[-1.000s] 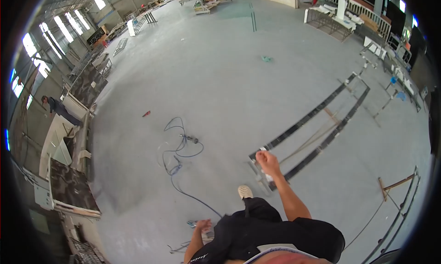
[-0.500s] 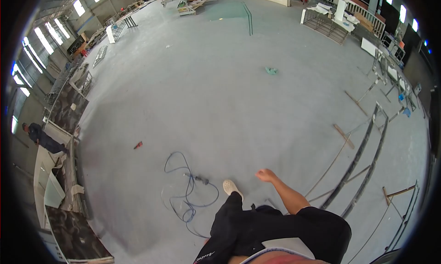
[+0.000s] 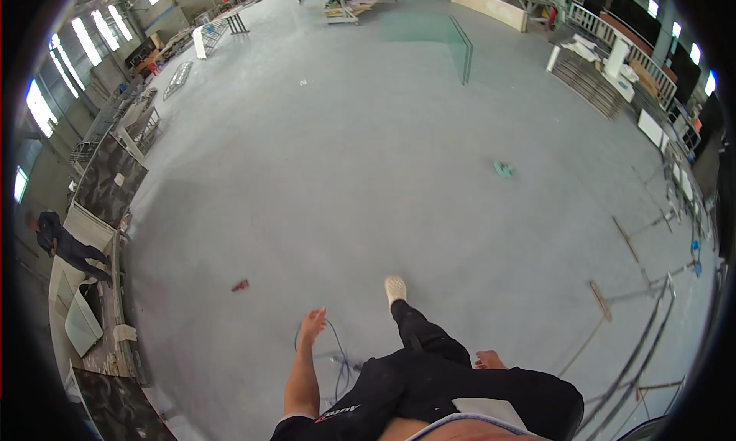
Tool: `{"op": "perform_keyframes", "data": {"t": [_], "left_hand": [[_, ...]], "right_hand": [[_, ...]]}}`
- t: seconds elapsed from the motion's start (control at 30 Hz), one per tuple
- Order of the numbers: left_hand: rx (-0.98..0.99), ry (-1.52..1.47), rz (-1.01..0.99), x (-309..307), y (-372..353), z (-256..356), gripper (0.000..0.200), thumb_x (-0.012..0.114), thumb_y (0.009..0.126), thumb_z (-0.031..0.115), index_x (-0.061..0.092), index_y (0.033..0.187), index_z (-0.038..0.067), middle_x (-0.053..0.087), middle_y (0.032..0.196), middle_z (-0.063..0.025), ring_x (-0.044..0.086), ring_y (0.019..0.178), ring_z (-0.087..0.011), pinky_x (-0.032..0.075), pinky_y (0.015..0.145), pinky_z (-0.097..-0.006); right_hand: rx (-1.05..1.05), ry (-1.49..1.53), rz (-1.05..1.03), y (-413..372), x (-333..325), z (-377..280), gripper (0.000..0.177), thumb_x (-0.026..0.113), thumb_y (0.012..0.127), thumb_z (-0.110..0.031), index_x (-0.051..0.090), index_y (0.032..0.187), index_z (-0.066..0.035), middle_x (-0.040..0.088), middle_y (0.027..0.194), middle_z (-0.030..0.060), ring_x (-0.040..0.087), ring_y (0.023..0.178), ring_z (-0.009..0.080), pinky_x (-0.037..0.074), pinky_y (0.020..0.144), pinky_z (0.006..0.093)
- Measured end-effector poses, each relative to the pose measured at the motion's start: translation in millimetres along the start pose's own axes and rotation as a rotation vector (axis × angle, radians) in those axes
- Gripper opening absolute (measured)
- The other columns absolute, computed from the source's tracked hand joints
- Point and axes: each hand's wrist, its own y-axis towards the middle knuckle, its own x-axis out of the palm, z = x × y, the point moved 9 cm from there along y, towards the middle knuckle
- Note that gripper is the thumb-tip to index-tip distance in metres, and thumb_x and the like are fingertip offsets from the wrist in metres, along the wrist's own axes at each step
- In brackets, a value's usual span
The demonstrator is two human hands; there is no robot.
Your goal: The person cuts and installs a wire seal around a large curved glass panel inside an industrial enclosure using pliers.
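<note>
My left hand (image 3: 313, 325) is stretched forward over the grey floor, its fingers loosely apart and nothing in them. Below and beside it on the floor lies a blue hose (image 3: 343, 364), partly hidden by my arm and black clothing. Close to my right hip, my right hand (image 3: 488, 360) shows only in part past the dark shirt; its fingers look loosely bent and slightly apart, with no object visible in them. One foot in a cream shoe (image 3: 395, 289) is ahead of me on the floor.
A small red object (image 3: 241, 285) and a green item (image 3: 503, 169) lie on the floor. Metal frames on stands (image 3: 636, 349) line the right. Glass panels (image 3: 462, 50) stand ahead. At left, a person in dark clothes (image 3: 69, 245) is beside dark patterned panels (image 3: 111, 179).
I have stepped forward, so the hose has slid down and back under me. My left hand has swung forward into view, and my right hand has drawn back to my hip.
</note>
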Motion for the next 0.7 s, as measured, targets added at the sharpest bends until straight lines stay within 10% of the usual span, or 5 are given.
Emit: {"op": "perform_keyframes", "data": {"t": [0.2, 0.43, 0.6, 0.7], "left_hand": [[-0.510, 0.030, -0.067, -6, 95, -14, 0.032, 0.055, 0.091, 0.043, 0.058, 0.102, 0.013, 0.063, 0.087, -0.0037, 0.061, 0.076, -0.0175, 0.049, 0.070, -0.0351], [-0.358, -0.267, -0.067, 6, 216, 60, 0.026, 0.058, 0.090, 0.038, 0.060, 0.095, 0.012, 0.058, 0.072, -0.0028, 0.057, 0.061, -0.0204, 0.047, 0.057, -0.0340], [-0.523, -0.170, -0.160, -7, 386, 106, 0.029, 0.053, 0.091, 0.040, 0.057, 0.081, 0.012, 0.056, 0.064, -0.0037, 0.053, 0.052, -0.0196, 0.043, 0.047, -0.0338], [-0.512, -0.129, -0.213, -33, 522, 185, 0.034, 0.050, 0.091, 0.041, 0.055, 0.073, 0.012, 0.055, 0.060, -0.0042, 0.050, 0.046, -0.0192, 0.040, 0.040, -0.0337]], "right_hand": [[-0.374, -0.047, 0.047, 50, 93, -399, 0.032, 0.054, 0.081, -0.029, 0.058, 0.058, -0.006, 0.056, 0.051, 0.0104, 0.055, 0.043, 0.0219, 0.041, 0.039, 0.0389], [-1.049, -0.196, -0.180, -116, 247, -944, 0.030, 0.057, 0.088, -0.031, 0.063, 0.093, -0.002, 0.064, 0.073, 0.0038, 0.060, 0.062, 0.0119, 0.048, 0.056, 0.0278], [-1.106, -0.359, -0.226, -80, 329, -1136, 0.032, 0.058, 0.089, -0.034, 0.063, 0.100, -0.004, 0.065, 0.077, 0.0031, 0.060, 0.064, 0.0114, 0.049, 0.058, 0.0276], [-0.638, -0.450, -0.236, 7, 330, -1142, 0.031, 0.060, 0.088, -0.038, 0.061, 0.096, -0.008, 0.066, 0.079, 0.0050, 0.062, 0.063, 0.0155, 0.051, 0.055, 0.0316]]}}
